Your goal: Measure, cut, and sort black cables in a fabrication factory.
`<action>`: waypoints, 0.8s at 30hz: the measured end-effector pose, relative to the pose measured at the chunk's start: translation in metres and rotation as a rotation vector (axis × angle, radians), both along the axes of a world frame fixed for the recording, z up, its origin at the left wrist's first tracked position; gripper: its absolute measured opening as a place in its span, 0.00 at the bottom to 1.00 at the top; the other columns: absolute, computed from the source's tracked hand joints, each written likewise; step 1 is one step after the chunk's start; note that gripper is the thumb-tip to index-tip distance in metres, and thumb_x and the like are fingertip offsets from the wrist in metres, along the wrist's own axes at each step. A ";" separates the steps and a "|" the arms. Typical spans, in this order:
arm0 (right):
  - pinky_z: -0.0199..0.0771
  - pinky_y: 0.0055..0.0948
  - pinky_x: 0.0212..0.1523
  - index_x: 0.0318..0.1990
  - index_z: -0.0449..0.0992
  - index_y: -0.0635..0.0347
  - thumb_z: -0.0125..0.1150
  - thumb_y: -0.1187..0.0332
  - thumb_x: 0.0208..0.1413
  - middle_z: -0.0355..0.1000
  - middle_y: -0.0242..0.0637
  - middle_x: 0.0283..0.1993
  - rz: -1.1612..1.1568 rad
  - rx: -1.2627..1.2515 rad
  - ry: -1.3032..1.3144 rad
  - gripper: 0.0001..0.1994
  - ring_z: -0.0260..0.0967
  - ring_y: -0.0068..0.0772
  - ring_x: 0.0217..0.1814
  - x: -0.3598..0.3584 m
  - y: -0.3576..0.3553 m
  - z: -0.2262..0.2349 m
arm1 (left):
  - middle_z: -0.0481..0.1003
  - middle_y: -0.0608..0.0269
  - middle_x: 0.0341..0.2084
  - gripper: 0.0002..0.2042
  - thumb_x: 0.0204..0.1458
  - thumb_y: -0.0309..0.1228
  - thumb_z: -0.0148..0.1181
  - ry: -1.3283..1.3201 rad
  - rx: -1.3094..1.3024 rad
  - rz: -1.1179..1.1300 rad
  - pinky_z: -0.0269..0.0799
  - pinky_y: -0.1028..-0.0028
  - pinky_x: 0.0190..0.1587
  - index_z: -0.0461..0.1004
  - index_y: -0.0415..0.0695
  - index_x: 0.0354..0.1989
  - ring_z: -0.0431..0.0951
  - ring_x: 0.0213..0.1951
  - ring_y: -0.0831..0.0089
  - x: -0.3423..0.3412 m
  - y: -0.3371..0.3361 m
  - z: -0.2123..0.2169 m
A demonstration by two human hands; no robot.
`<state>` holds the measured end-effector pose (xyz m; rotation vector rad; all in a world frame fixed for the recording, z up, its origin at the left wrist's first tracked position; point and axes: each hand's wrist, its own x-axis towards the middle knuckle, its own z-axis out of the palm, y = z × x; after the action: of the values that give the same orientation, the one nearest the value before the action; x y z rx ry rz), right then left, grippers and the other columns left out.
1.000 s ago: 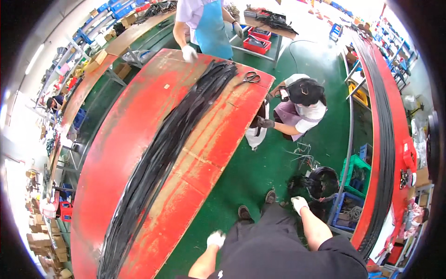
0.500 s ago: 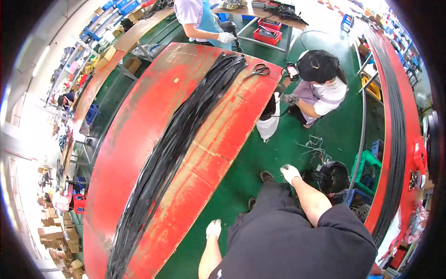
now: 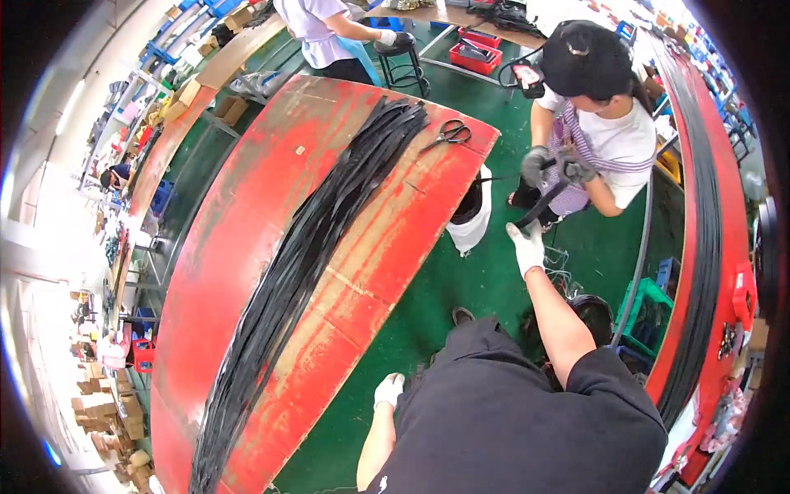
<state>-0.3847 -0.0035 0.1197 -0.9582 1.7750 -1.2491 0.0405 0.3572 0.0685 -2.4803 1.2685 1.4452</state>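
Two people now meet at one dark strip (image 3: 540, 207): the wearer's white-gloved right hand (image 3: 528, 247), low over the floor half a second ago, has reached up to its lower end, while a crouching co-worker (image 3: 619, 136) has it in grey-gloved hands (image 3: 573, 170), off the right edge of the red desk (image 3: 210, 247). That change puts the work in hand at this strip rather than at the black bundle (image 3: 317, 235), which lies lengthwise on the desk from near its far edge. The right hand's thumb stands apart from its fingers with the strip's end between; whether they are closed on it, I cannot tell. The left hand (image 3: 388, 390) hangs beside the desk's right edge, loosely part-open, with nothing visible in it. Beyond the far edge, a second co-worker (image 3: 325, 37) now has a hand at a black stool (image 3: 397, 48). Scissors (image 3: 453, 132) lie near the far right corner, as before. The left palm is hidden, the white sack's (image 3: 471, 233) dark contents are hard to make out, the wearer's forearm partly covers the black tub (image 3: 594, 313), and the frame cuts off the bundle's near end.
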 end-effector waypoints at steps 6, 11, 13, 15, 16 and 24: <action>0.64 0.38 0.73 0.69 0.66 0.67 0.82 0.59 0.53 0.71 0.48 0.70 -0.008 -0.313 -0.022 0.41 0.70 0.43 0.70 -0.021 -0.025 0.044 | 0.79 0.48 0.59 0.27 0.67 0.52 0.49 -0.070 0.113 0.148 0.70 0.59 0.67 0.79 0.44 0.61 0.76 0.64 0.50 0.010 0.052 -0.008; 0.73 0.30 0.56 0.46 0.80 0.60 0.64 0.69 0.68 0.82 0.33 0.43 -0.077 -0.421 -0.584 0.05 0.77 0.24 0.47 -0.025 -0.024 0.093 | 0.80 0.49 0.59 0.26 0.68 0.51 0.49 -0.019 0.098 0.108 0.70 0.60 0.66 0.80 0.44 0.61 0.77 0.64 0.51 0.003 0.057 -0.029; 0.74 0.33 0.56 0.43 0.79 0.61 0.60 0.69 0.70 0.82 0.36 0.42 0.046 -0.441 -0.522 0.06 0.77 0.27 0.45 -0.028 -0.017 0.097 | 0.80 0.49 0.59 0.26 0.67 0.51 0.49 -0.014 0.074 0.095 0.70 0.60 0.66 0.79 0.44 0.61 0.77 0.63 0.51 -0.008 0.040 -0.026; 0.74 0.35 0.56 0.41 0.78 0.62 0.57 0.69 0.71 0.82 0.39 0.42 0.190 -0.437 -0.502 0.08 0.78 0.29 0.46 -0.014 -0.001 0.130 | 0.80 0.49 0.59 0.26 0.67 0.51 0.50 -0.012 0.026 0.103 0.70 0.61 0.66 0.79 0.44 0.61 0.77 0.63 0.51 -0.019 0.022 -0.020; 0.74 0.36 0.55 0.39 0.77 0.64 0.55 0.68 0.73 0.82 0.41 0.41 0.270 -0.471 -0.523 0.10 0.78 0.32 0.45 -0.012 0.003 0.133 | 0.80 0.49 0.59 0.26 0.67 0.51 0.50 -0.011 0.000 0.101 0.70 0.61 0.66 0.79 0.44 0.61 0.77 0.63 0.51 -0.024 0.012 -0.016; 0.76 0.48 0.56 0.35 0.75 0.66 0.52 0.67 0.73 0.79 0.47 0.38 0.536 -0.538 -0.426 0.14 0.77 0.43 0.46 0.034 0.028 0.200 | 0.80 0.49 0.58 0.25 0.67 0.51 0.52 -0.011 -0.094 0.098 0.71 0.61 0.66 0.79 0.45 0.60 0.78 0.62 0.52 -0.046 -0.044 0.026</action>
<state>-0.3510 0.0248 0.3197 -1.2425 0.7866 -1.4511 -0.0053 0.3131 0.0946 -2.6428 1.2583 1.4212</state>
